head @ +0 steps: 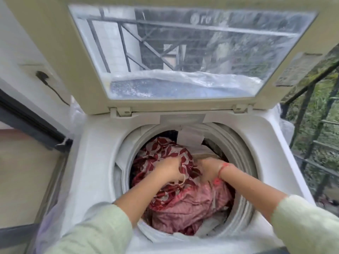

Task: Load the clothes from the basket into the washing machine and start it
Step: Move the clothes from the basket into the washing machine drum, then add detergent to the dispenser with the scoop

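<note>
White wall on your left, black plug in its socket; dark metal railing on your right, greenery beyond, soft daylight.

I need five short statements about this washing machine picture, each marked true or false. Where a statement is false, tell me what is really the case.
1. The lid of the washing machine is raised. True.
2. Nothing has been loaded yet. False: the drum holds clothes, among them a red leaf-patterned cloth and a pink garment.
3. Both hands reach into the drum. True: the left hand and the right hand are both on the clothes.
4. The red thread is tied on the left wrist. False: the red thread is on the right wrist.
5. The left hand grips the red leaf-patterned cloth. True.
</note>
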{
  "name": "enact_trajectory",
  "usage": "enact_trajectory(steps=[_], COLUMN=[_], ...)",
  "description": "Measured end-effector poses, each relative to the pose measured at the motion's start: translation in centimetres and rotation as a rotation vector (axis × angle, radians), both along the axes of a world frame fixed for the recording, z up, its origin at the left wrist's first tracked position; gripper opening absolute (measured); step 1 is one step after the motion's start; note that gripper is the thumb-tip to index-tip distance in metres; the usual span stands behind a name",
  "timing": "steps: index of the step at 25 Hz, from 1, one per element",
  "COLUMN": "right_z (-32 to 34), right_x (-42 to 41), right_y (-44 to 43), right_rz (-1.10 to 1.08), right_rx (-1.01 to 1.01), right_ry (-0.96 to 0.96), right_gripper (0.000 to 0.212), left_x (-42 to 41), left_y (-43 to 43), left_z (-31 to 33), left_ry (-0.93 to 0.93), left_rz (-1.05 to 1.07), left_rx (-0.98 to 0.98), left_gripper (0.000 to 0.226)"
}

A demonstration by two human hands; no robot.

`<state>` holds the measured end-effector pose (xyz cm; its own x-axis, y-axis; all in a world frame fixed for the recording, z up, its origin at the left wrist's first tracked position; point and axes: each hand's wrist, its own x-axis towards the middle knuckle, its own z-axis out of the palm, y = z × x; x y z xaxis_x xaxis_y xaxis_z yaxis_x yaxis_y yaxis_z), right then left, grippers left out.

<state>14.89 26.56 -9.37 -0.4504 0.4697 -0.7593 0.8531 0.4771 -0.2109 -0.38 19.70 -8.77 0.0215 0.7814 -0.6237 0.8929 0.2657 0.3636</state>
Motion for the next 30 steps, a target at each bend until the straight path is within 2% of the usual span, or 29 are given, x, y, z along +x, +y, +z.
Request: enact_trajectory(steps=[1, 4, 7, 9, 11, 15, 17, 20, 23, 27, 30], right_z=[3.0, 11.6, 16.3, 17.5, 18.0, 18.0, 17.7, 17.4, 17.0, 16.6, 16.5], right_x=[0.2, 1.5, 0.7, -1.0, -3.5, -9.6, -13.1, -18.1, -22.0, -24.1, -24.4], right_y=[-0.6, -5.5, -13.4, -18.5, -23.0, -29.7, -32.0, -35.2, -37.7, -39.5, -39.9], right_rz=[-0.093, -0.449, -0.639, -0.704, -0.761, -0.860, -0.843, -0.786, -0.713, -0.564, -0.553], right_rx=[0.085, 0.255, 0.187, 0.120, 0.064, -0.017, -0.058, -0.128, -0.194, -0.271, -0.275], right_ry=[0.183, 0.741, 0.992, 1.110, 1.218, 1.319, 1.318, 1.292, 1.242, 1.140, 1.104], right_gripper=[0.064, 0.041, 0.024, 0.019, 0.018, 0.019, 0.014, 0.013, 0.012, 0.014, 0.016], left_x=[-0.8, -3.3, -7.1, -10.5, -14.5, -21.8, -24.4, -27.6, -29.7, -31.6, -32.2], left_y=[-0.7, -4.8, -12.1, -18.2, -24.4, -35.3, -40.1, -45.6, -49.5, -52.4, -52.6], left_z=[2.8, 9.8, 14.4, 14.8, 13.7, 11.2, 10.4, 9.4, 9.1, 8.2, 8.1], left_ry=[-0.024, -0.215, -0.405, -0.422, -0.423, -0.353, -0.353, -0.362, -0.406, -0.374, -0.367], left_rz=[0.031, 0.217, 0.412, 0.524, 0.644, 0.820, 0.901, 1.014, 1.085, 1.143, 1.147], left_rx=[0.149, 0.502, 0.759, 0.847, 0.861, 0.827, 0.841, 0.866, 0.874, 0.827, 0.812], left_gripper=[0.065, 0.046, 0.027, 0.018, 0.020, 0.026, 0.017, 0.016, 0.018, 0.013, 0.012])
